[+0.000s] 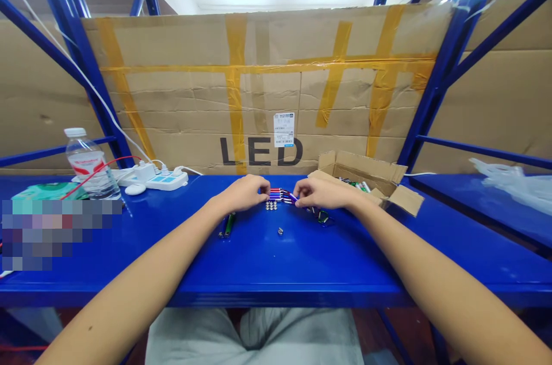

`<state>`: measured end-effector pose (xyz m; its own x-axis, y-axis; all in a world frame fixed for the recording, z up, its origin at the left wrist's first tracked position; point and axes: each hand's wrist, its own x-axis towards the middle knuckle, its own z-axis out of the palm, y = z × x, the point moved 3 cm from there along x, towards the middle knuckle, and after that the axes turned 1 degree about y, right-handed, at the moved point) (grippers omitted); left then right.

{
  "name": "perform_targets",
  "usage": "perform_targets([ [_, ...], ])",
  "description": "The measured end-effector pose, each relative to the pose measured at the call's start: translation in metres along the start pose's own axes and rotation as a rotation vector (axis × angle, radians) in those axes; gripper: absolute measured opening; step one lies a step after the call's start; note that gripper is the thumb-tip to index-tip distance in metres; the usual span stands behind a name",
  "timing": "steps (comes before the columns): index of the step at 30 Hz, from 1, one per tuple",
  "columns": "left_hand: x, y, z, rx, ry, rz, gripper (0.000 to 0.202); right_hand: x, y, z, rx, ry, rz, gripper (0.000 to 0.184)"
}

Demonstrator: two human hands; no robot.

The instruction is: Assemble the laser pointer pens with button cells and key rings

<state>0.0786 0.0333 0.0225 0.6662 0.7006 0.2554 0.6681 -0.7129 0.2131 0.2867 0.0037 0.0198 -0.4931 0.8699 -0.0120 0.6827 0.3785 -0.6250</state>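
Several slim metallic tubes (275, 195) in red, blue and purple lie side by side in a row between my hands. My left hand (248, 192) is closed with its fingertips at the left ends of this row. My right hand (321, 189) pinches a purple-blue tube (293, 198) at the row's right side, tilted against the others. Just in front of the row, small round silver pieces (271, 205) like button cells sit in a neat block. Closer to me lies a small silver piece (280, 231). Green tubes (230, 225) rest beside my left wrist.
An open cardboard box (357, 172) holding more small tubes stands behind my right forearm. Loose dark and green pieces (322, 216) lie under that forearm. At left are a water bottle (90, 164), a power strip (166, 180) and a teal packet (43, 195). Large cardboard (190, 100) closes the back.
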Motion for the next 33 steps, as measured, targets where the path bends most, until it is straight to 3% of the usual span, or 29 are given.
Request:
perform_targets([
  [5,-0.001,-0.003,0.005,0.052,-0.059,0.062,0.014,0.004,-0.002,0.005,-0.02,0.09,-0.044,0.012],
  [15,0.0,-0.002,0.015,0.033,-0.07,0.052,0.013,0.006,0.001,0.005,-0.028,0.074,-0.051,0.017],
  [25,-0.001,0.001,0.015,0.106,-0.116,0.032,0.014,0.007,0.003,0.007,-0.028,0.068,-0.084,0.019],
  [33,-0.002,0.0,0.013,0.029,-0.153,-0.011,0.013,0.007,0.002,0.009,0.017,0.065,-0.061,0.018],
])
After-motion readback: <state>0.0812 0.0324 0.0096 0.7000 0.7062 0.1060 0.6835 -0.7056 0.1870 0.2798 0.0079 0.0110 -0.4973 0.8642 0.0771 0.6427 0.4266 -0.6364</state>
